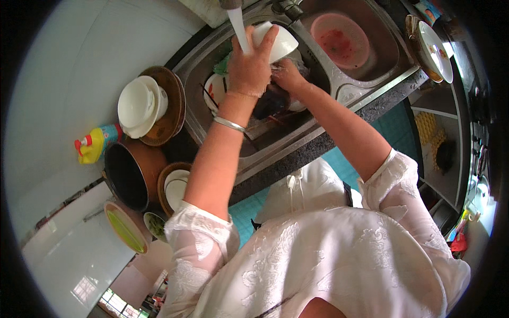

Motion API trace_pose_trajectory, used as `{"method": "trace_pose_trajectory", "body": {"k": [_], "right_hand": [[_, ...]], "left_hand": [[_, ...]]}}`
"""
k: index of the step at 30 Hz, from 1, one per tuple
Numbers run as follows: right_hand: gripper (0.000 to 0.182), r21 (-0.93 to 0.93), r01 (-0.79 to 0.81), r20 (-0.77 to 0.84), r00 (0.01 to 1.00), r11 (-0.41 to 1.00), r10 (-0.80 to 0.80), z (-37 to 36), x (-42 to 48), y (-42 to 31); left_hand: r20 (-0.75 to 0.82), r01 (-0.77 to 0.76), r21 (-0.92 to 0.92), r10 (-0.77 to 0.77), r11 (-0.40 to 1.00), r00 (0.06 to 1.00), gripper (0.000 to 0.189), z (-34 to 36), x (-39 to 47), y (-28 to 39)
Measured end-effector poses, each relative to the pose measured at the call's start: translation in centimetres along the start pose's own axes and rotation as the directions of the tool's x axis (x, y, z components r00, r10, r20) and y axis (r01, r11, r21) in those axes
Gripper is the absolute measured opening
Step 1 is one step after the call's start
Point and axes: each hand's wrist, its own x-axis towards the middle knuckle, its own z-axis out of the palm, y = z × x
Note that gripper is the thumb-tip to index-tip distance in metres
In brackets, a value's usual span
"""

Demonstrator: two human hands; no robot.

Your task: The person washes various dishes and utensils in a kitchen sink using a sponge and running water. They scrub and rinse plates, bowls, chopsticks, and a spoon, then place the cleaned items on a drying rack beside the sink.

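Note:
Over the left basin of a steel double sink (289,140), my left hand (248,69) grips a tilted white bowl (281,41). Water (237,30) from the tap (231,4) runs down onto that hand. My right hand (289,76) is wet and lies just below the bowl; its fingers are partly hidden, and whether they hold anything is unclear. Beneath the hands, the basin holds a dark vessel (272,101), chopsticks (251,141), a white dish with red marks (210,89) and a green cloth or scrubber (222,65).
A pink basin (340,41) stands in the right sink basin. Stacked white bowls (135,102) on brown dishes, a yellow pump bottle (93,145), a large dark pot (127,175) and smaller bowls (177,190) line the left side. Plates (435,51) are stacked at the right edge.

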Motion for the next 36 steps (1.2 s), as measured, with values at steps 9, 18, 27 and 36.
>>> {"method": "trace_pose_trajectory", "body": {"k": [9,18,27,36], "right_hand": [[0.031,-0.717,0.422,0.487,0.873,0.554,-0.035,-1.3,-1.3,-5.3],[0.028,-0.627,0.739,0.739,0.664,0.247,-0.112,0.0,0.1,-7.0],[0.047,-0.719,0.647,0.658,0.752,0.253,-0.052,0.5,0.9,-11.4],[0.043,-0.7,0.632,0.586,0.774,0.332,-0.238,-4.5,0.4,-9.7]], "left_hand": [[-0.065,0.216,0.101,-0.21,0.971,0.976,0.072,-12.7,-5.9,-2.7],[0.047,0.897,-0.376,-0.962,0.232,0.268,0.034,-25.3,-24.9,-4.9],[0.044,0.937,0.136,-0.947,0.322,0.319,0.024,-24.9,-30.4,-4.3],[0.035,0.64,0.596,-0.811,0.485,0.583,0.029,-24.2,-19.8,-0.3]]}}
